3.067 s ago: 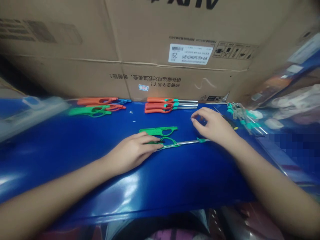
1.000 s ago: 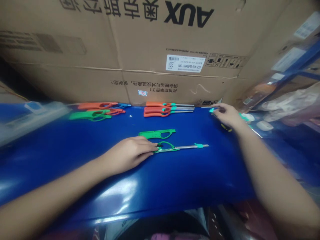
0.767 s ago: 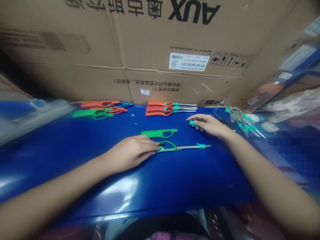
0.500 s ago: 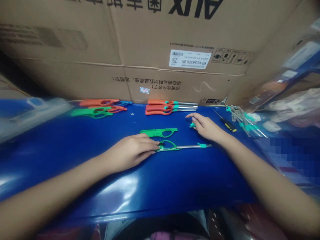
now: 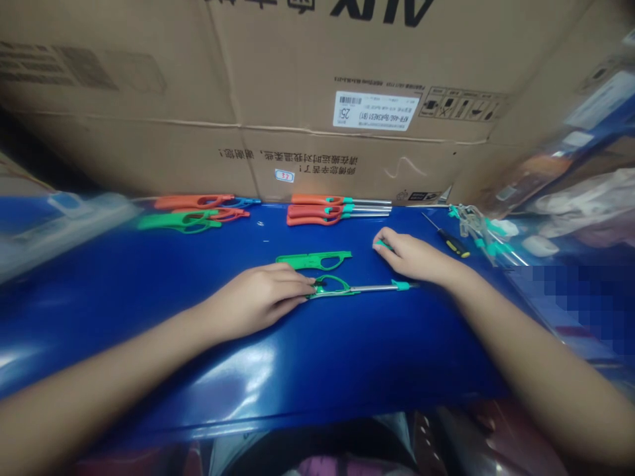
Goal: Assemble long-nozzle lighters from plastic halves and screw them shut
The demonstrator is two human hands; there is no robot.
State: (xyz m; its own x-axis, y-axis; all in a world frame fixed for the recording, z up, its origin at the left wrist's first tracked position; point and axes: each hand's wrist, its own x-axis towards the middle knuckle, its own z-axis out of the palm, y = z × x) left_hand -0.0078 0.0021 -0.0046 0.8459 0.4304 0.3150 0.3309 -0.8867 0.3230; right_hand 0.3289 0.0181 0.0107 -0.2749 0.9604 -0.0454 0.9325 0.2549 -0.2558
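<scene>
My left hand (image 5: 270,294) is closed on the rear end of an opened green lighter (image 5: 333,287), its fingers hiding that part. The lighter lies on the blue table with its metal tube pointing right and a teal piece near the tube's end. Just behind it is a loose green handle half (image 5: 317,260). To the right, my right hand (image 5: 404,253) is raised near the table with its fingers closed around a small teal plastic piece (image 5: 381,244), mostly hidden by the fingertips.
Several orange and red lighters (image 5: 315,213) lie by the cardboard box (image 5: 292,92) at the back. Coloured handle shells (image 5: 183,221) are at the back left. A screwdriver (image 5: 452,243) and teal-tipped metal tubes (image 5: 491,244) lie on the right of the blue table (image 5: 317,357).
My right hand's fingers have curled in further around the small teal piece. My left hand stays on the green lighter. The view has shifted slightly.
</scene>
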